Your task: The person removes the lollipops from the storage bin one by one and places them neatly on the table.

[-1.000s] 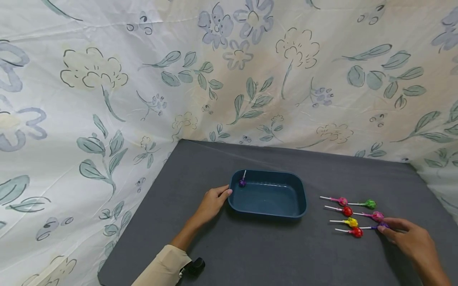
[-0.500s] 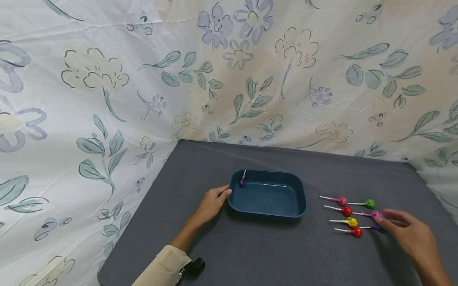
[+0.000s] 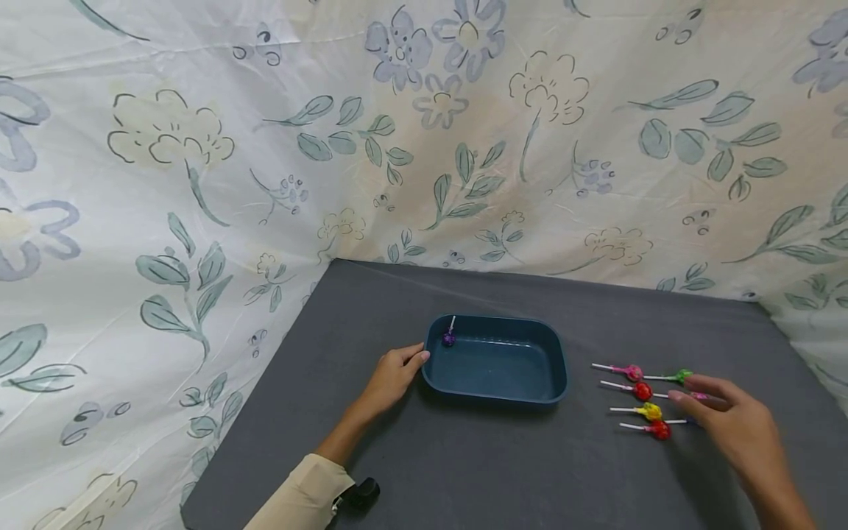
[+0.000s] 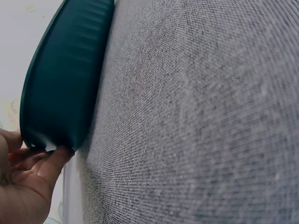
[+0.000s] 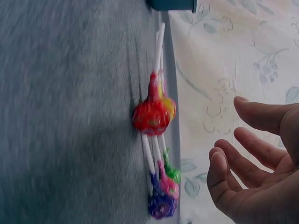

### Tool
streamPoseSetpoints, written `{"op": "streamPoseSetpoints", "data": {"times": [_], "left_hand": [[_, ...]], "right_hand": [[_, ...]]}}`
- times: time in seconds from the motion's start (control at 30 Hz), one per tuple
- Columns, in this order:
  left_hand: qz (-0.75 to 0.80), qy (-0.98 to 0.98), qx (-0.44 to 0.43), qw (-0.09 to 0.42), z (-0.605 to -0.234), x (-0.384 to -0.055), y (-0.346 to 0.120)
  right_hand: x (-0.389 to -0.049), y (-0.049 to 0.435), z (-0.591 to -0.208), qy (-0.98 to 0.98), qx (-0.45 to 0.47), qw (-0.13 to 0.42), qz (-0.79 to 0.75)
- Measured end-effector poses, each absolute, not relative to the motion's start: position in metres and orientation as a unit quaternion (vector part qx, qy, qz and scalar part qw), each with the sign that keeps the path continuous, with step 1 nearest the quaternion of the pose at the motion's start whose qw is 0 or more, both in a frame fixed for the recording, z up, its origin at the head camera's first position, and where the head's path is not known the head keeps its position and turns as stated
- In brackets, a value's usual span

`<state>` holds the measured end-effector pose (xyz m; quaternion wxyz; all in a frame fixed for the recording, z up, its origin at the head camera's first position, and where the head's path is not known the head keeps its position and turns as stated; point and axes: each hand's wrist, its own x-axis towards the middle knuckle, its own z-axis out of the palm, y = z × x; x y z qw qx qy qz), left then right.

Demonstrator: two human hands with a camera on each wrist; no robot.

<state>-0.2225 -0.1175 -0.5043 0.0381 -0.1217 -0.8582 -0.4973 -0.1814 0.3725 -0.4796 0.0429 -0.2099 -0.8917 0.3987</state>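
A dark blue rectangular tray stands mid-table with a purple lollipop inside its left end. My left hand grips the tray's left end; in the left wrist view, its thumb is by the rim and its fingertips are under the end wall. Over the right-hand lollipops hovers my right hand, fingers loosely bent and holding nothing. Partly behind it are green, pink and purple lollipops. Left of them lie pink, red, yellow and another red lollipop.
Grey cloth covers the table. Flower-printed fabric hangs behind it and along the left and right sides. A black device is at the left wrist, beside the beige sleeve.
My right hand has left the purple lollipop and moved up and left, over the pink one and towards the green one. My left hand and the tray have stayed put.
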Motion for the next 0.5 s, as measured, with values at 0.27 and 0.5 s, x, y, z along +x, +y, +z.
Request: {"op": "streamPoseSetpoints", "data": {"times": [0.27, 0.5], "left_hand": [[-0.488, -0.863, -0.124, 0.04, -0.505, -0.224, -0.117], [-0.493, -0.861, -0.116, 0.039, -0.505, -0.224, -0.116]], "right_hand": [[-0.182, 0.357, -0.477, -0.906, -0.147, 0.037, 0.396], [-0.182, 0.338, -0.477, -0.909, -0.105, 0.04, 0.401]]}}
